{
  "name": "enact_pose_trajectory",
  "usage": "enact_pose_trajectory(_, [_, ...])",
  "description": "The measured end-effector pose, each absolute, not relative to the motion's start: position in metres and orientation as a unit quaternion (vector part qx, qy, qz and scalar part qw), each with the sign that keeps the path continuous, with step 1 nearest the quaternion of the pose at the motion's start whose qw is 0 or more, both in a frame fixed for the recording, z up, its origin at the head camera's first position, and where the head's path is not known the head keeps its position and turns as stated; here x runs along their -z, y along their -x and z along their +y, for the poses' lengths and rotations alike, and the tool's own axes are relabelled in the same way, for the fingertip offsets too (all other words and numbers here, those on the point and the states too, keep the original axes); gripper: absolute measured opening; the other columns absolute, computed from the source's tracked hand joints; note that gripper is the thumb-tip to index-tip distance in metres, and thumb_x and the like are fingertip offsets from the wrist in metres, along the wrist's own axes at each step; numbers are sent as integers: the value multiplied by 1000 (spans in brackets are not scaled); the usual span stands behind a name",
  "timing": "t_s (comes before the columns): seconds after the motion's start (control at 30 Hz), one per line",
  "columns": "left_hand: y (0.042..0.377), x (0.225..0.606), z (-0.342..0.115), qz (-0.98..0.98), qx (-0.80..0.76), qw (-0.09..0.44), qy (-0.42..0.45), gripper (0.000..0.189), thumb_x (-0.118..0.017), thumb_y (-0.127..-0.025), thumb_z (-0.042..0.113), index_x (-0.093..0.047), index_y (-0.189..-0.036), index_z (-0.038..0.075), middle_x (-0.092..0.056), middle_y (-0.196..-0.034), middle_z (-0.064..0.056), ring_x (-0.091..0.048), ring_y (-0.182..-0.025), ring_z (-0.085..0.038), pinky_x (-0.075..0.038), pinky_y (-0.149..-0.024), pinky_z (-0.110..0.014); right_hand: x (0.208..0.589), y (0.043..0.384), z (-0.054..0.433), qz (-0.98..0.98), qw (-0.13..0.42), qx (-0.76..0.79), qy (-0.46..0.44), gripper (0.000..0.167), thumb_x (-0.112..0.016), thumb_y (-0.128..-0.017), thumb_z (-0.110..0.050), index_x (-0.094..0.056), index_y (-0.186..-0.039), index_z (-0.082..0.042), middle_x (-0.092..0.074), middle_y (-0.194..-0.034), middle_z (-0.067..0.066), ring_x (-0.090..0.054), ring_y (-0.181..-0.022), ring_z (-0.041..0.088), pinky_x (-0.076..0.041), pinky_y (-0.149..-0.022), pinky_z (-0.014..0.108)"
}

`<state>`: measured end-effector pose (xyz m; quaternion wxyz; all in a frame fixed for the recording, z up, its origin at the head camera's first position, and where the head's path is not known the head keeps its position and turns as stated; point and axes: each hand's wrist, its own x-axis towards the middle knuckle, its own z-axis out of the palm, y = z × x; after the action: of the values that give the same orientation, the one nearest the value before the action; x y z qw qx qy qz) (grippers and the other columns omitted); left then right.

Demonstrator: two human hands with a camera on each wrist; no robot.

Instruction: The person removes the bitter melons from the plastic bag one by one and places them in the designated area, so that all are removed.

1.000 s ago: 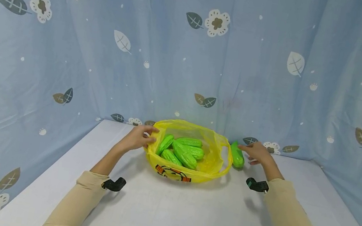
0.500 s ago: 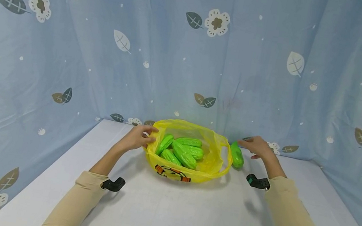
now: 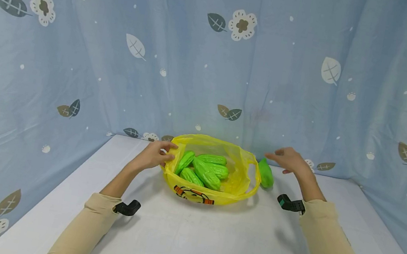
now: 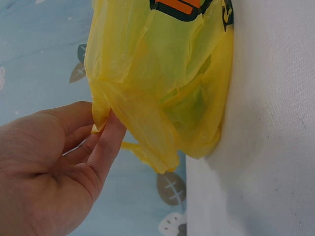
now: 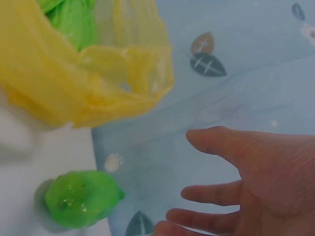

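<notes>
A yellow plastic bag with an orange and black print stands open-mouthed near the back of the table. Inside lie several bright green, ridged, cucumber-like vegetables. My left hand pinches the bag's left edge between thumb and fingers; in the left wrist view, the gathered film runs between them. One more green vegetable lies on the table, just right of the bag's handle loop. Above and to its right hovers my right hand, fingers spread and holding nothing. The right wrist view shows a gap between this hand and the vegetable.
A white cloth covers the table. Behind it and along both sides hangs a blue curtain with leaf and flower prints. Each wrist carries a small black camera, one on the left and one on the right.
My right hand has risen and drawn back from beside the loose green vegetable, which seems to have rolled slightly. My left hand and the bag have stayed in place.
</notes>
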<state>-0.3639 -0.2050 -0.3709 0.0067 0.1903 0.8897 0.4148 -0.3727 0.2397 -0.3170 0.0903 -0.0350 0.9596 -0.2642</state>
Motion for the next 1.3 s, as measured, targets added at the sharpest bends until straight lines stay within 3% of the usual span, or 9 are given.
enact_pose_trajectory(0.23, [364, 371, -205, 891, -413, 4, -189, 38, -62, -97, 13, -59, -134, 7, -57, -114, -18, -66, -86, -20, -61, -65, -30, 304, 366, 233, 963, 75, 250, 63, 77, -51, -98, -51, -36, -148, 6, -40, -146, 33, -54, -122, 44, -58, -86, 44])
enact_pose_trajectory(0.53, [363, 371, -205, 891, -412, 2, -190, 38, -63, -97, 15, -58, -134, 7, -56, -115, -18, -65, -85, -19, -60, -64, -30, 284, 351, 218, 964, 75, 244, 70, 75, -51, -98, -53, -39, -147, 3, -41, -146, 32, -50, -127, 45, -55, -94, 50])
enact_pose_trajectory(0.87, [361, 370, -205, 890, -413, 0, -192, 38, -62, -97, 14, -58, -134, 6, -55, -114, -18, -66, -85, -20, -60, -64, -30, 275, 338, 202, 974, 33, 200, 99, 69, -52, -97, -51, -47, -143, 1, -50, -139, 31, -51, -125, 47, -47, -99, 61])
enact_pose_trajectory(1.3, [361, 370, -205, 888, -414, 0, -200, 38, -62, -97, 14, -58, -134, 6, -55, -112, -18, -66, -84, -19, -60, -64, -30, 274, 329, 191, 976, 24, 187, 109, 70, -53, -97, -52, -48, -142, 1, -56, -134, 29, -58, -117, 44, -52, -92, 56])
